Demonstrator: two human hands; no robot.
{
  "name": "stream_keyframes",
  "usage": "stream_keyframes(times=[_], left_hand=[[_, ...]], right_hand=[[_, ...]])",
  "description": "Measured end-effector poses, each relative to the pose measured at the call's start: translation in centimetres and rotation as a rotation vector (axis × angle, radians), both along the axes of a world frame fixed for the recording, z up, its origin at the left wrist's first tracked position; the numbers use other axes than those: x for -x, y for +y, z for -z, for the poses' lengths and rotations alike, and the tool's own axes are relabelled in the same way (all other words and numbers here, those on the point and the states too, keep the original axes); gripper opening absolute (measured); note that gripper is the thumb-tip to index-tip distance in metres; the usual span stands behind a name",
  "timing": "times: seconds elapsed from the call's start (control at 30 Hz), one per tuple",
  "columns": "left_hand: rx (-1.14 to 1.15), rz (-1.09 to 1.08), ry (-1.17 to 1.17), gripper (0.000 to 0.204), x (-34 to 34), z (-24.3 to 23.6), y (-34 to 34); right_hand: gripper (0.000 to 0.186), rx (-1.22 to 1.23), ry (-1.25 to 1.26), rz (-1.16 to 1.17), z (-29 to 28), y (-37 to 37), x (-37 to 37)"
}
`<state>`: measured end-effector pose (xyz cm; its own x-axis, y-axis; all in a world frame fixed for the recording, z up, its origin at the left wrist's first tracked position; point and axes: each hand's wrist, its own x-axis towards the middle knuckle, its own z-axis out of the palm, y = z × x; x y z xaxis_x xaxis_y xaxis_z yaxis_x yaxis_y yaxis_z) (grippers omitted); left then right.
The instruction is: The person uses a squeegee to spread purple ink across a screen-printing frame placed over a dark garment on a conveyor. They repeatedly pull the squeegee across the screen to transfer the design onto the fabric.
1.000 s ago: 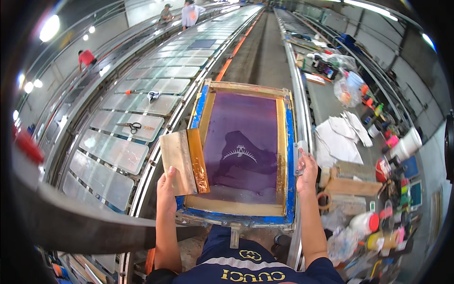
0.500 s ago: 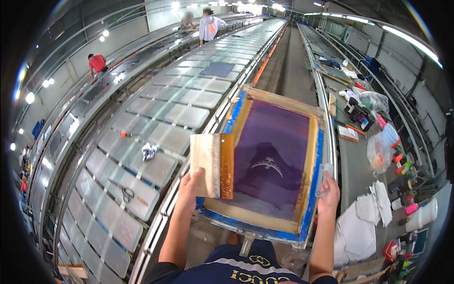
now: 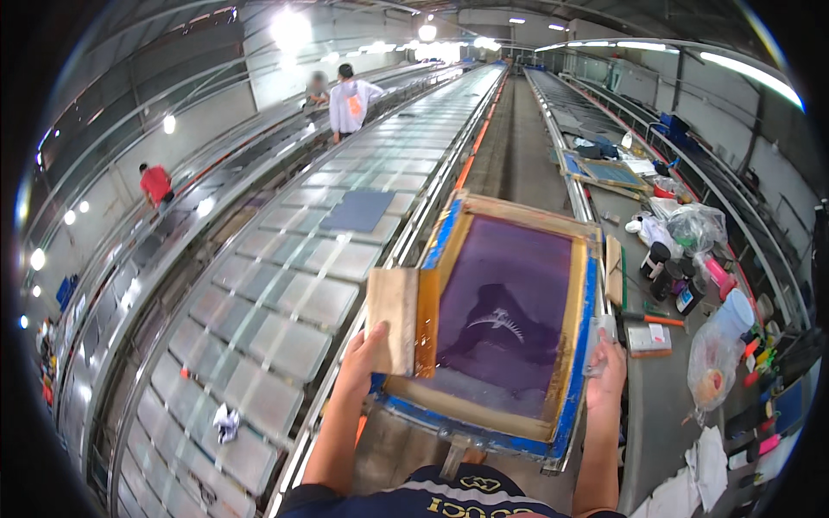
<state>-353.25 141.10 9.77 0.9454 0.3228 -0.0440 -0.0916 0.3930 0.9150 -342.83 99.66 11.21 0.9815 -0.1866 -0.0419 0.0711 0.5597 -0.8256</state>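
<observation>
A screen-printing frame (image 3: 459, 418) with blue tape on its edges is held in front of my body, tilted. Its mesh (image 3: 518, 276) is purple, with a dark patch and a pale curved, spiky design in it. My left hand (image 3: 356, 361) grips a squeegee (image 3: 393, 324) with a wooden handle and an amber blade, thumb on the wood. The squeegee overlaps the frame's left side; whether those fingers also hold the frame is hidden. At the right edge, my right hand (image 3: 607, 373) is closed round a translucent plastic handle (image 3: 598, 338) against the frame.
On my left runs a long printing table (image 3: 259, 341) with glassy panels, a dark fabric piece (image 3: 358, 211) and a crumpled rag (image 3: 226, 423). To the right, a bench (image 3: 643, 406) carries bottles (image 3: 665, 281), plastic bags (image 3: 712, 371) and an orange-handled tool (image 3: 656, 319). People stand farther left.
My view has moved forward along the aisle, so the dark fabric piece looks nearer and the rag lies lower in view. Both hands keep their holds, with frame and squeegee slightly lower in view.
</observation>
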Motion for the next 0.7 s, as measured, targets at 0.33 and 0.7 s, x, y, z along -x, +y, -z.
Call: stream_keyframes(times=[0.33,0.7], left_hand=[[-0.001,-0.358,0.137,0.044,-14.8,2.2,7.0],[-0.028,-0.387,0.084,0.041,-45.2,-0.1,14.2]], right_hand=[[0.016,0.023,0.095,-0.222,1.9,11.1,-24.2],[0.02,0.0,0.018,-0.26,-1.3,17.6,-53.6]])
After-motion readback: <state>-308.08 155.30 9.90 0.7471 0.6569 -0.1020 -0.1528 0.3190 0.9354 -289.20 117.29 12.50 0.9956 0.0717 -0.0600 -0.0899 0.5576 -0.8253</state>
